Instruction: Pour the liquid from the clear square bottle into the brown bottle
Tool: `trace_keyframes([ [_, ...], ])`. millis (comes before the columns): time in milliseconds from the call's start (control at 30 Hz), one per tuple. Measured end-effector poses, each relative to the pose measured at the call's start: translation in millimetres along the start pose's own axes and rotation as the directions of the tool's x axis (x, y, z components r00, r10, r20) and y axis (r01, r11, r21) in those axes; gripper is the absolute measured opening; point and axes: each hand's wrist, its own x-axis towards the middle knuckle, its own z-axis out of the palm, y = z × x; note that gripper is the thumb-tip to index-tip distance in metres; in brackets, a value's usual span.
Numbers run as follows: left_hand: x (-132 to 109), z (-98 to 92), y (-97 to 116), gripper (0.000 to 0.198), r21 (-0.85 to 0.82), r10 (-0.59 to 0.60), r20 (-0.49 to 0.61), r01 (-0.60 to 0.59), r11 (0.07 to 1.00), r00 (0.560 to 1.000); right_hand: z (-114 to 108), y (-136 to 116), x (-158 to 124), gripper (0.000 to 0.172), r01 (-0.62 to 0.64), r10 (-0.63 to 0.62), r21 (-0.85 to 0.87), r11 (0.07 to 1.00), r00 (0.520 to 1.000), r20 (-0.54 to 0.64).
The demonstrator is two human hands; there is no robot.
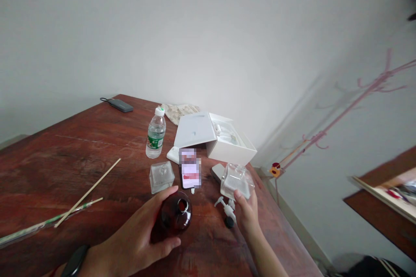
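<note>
My left hand (pixel 149 233) is wrapped round a dark brown bottle (pixel 173 214) with an uncapped neck, at the near middle of the table. In my right hand (pixel 247 210) is a clear square bottle (pixel 237 181), tilted, with the thumb pressed on its near side. Just below and left of it lie white pump heads (pixel 229 211) and a small black cap (pixel 229 222). Another clear square container (pixel 161 177) rests beyond my left hand. Between the two clear pieces is a phone (pixel 190 175) with its screen lit and partly blurred.
A water bottle (pixel 156 134) stands farther back. Behind the phone sits an open white box (pixel 230 149). Chopsticks (pixel 87 192) lie at the left, one in a wrapper. A grey pouch-like block (pixel 121 105), a cloth (pixel 178 111) and a pink coat rack (pixel 351 104) are farther off.
</note>
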Motion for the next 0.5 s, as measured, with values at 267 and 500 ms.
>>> trace_keyframes([
  [267, -2, 4.0, -7, 0.090, 0.015, 0.012, -0.017, -0.012, 1.000, 1.000, 5, -8, -6, 0.066, -0.001, 0.001, -0.007, 1.000, 1.000, 0.008],
  [500, -6, 9.1, -15, 0.098, -0.007, -0.021, -0.020, 0.020, 1.000, 1.000, -2, 5, -4, 0.069, 0.012, -0.012, -0.043, 0.999, 1.000, -0.009],
])
